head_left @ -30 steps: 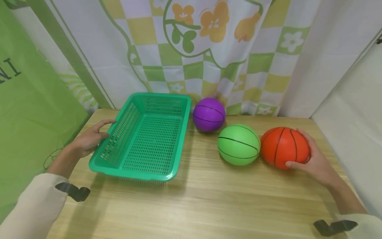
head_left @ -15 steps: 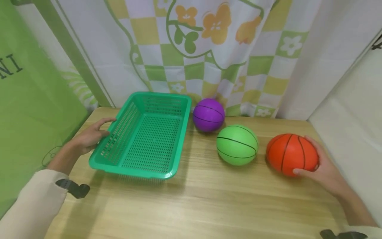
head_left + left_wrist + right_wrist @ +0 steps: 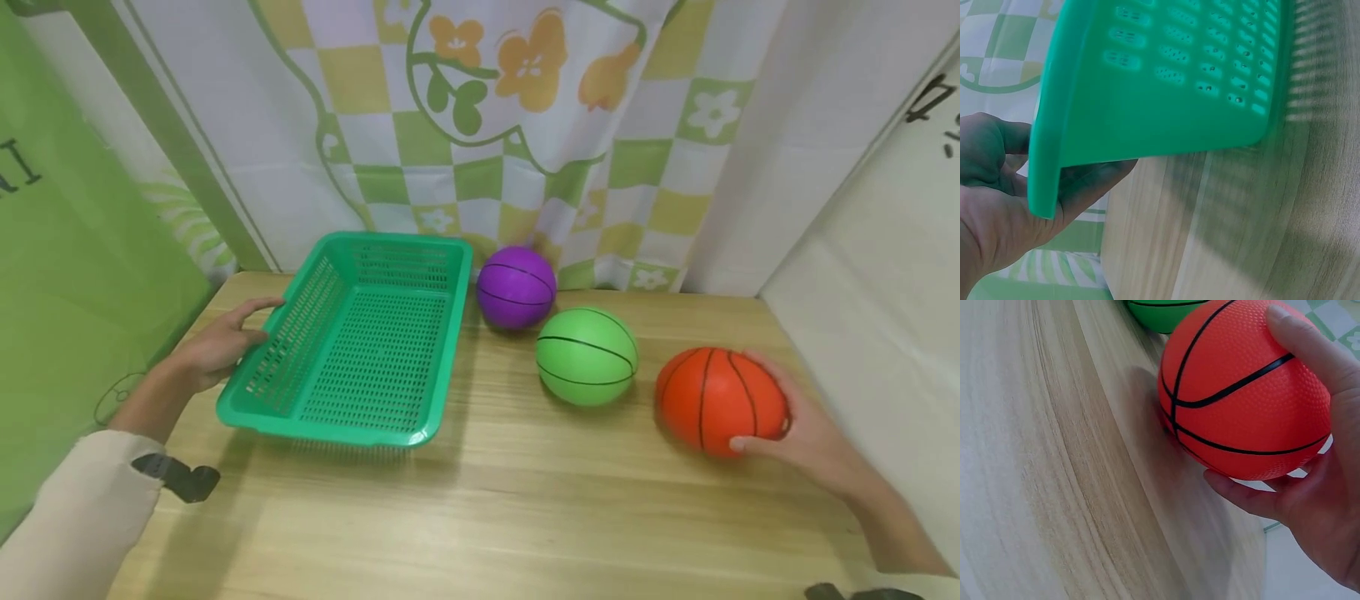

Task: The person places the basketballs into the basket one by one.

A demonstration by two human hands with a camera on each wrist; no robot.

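Note:
A green plastic basket (image 3: 375,367) with slotted walls stands on the left of the wooden table. My left hand (image 3: 221,343) holds its left rim; in the left wrist view, fingers of the left hand (image 3: 1004,200) reach under the rim against the outer wall. On the right, my right hand (image 3: 806,429) grips a red toy basketball (image 3: 716,400) from its right side. The right wrist view shows the thumb on one side of the red ball (image 3: 1241,394) and fingers round the other. A light green ball (image 3: 587,358) sits left of the red one, apart from it.
A purple ball (image 3: 517,287) stands between the basket and the light green ball, near the back edge. Behind the table (image 3: 480,517) hangs a checked curtain (image 3: 517,175). A pale wall covering (image 3: 877,275) borders the right side, a green cloth (image 3: 82,250) the left.
My right hand has brought the red ball nearer to me and away from the light green ball, opening a gap. My left hand stays at the basket's rim.

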